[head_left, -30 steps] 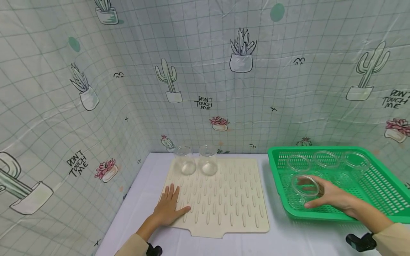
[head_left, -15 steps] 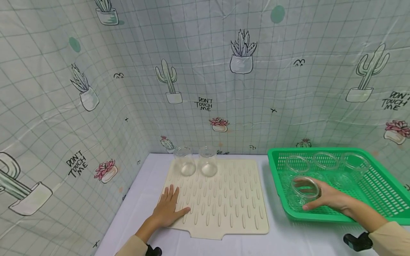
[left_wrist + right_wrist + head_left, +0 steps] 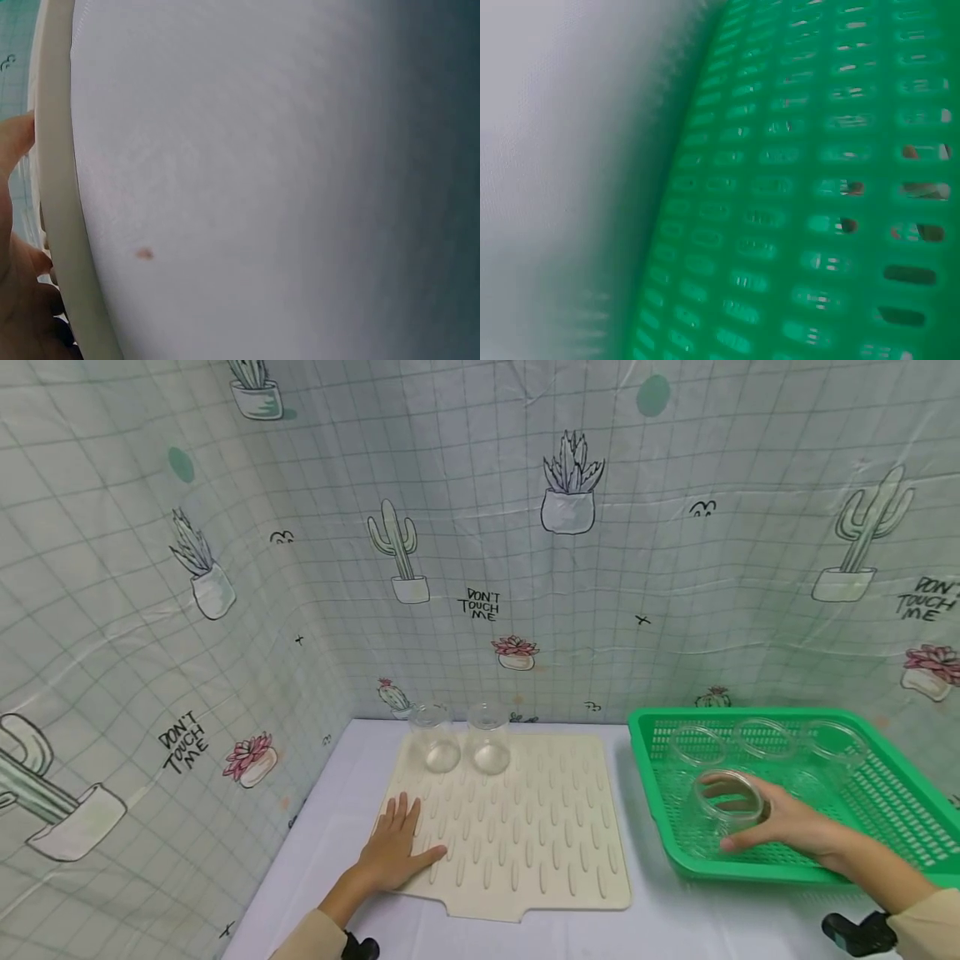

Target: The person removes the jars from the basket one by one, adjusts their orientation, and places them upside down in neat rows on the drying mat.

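My right hand [image 3: 795,822] reaches over the near rim of the green basket [image 3: 742,866] and grips a clear cup [image 3: 712,822], fingers behind it and thumb in front. That cup leans a little. In the right wrist view the slotted basket wall [image 3: 772,210] fills most of the picture, and bits of the hand show through its slots. On the left side of a beige draining board [image 3: 540,827] with long raised ridges, my left hand [image 3: 393,852] lies flat, fingers spread. Two clear cups [image 3: 437,750] [image 3: 489,750] stand at the board's far left.
Farther back in the basket stand three more clear cups [image 3: 697,745] [image 3: 765,739] [image 3: 834,743]. A white cloth [image 3: 337,793] covers the table. Behind it hangs a gridded curtain [image 3: 450,460] printed with cacti, which also runs along the left side.
My right hand and the cup in it have shifted slightly to the right within the basket. My left hand has stayed put on the board.
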Motion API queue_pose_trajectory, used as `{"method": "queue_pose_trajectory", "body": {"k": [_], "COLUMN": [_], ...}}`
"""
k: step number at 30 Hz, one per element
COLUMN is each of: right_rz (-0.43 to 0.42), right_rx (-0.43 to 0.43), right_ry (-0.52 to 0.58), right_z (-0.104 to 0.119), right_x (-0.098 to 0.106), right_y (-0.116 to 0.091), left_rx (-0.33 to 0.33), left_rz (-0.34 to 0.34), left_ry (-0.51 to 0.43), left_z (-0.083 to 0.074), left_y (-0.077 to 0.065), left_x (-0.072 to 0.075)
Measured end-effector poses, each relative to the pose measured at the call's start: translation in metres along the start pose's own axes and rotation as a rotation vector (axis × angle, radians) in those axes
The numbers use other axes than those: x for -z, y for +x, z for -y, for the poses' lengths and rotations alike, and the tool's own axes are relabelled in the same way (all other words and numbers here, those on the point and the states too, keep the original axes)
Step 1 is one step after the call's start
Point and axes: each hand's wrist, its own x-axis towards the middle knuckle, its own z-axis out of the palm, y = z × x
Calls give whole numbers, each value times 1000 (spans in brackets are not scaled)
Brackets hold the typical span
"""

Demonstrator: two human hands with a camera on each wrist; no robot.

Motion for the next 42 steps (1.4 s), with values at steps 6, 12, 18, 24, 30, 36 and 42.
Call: {"method": "queue_pose_trajectory", "body": {"k": [6,12,18,24,30,36,42], "right_rz": [-57,-126,-202,-240,-275,-329,-370], "right_rx": [-9,20,-5,-23,-84,-131,-113], "right_ry": [9,-46,-139,-196,-248,-349,-432], "right_z": [11,25,40,48,59,71,84], "right_x": [3,4,7,9,9,6,1], "right_y": [-7,-15,-20,-22,-22,-19,-17], "left_rx": [-6,-8,11,9,10,21,41], "left_rz": [-2,4,20,17,21,43,73], "left_ry": [-8,-5,-7,-15,-22,-31,-59], "left_z": [1,3,3,3,1,-1,-5], "left_y": [-1,1,2,2,2,2,1], "left_x": [1,0,1,2,2,4,9]}}
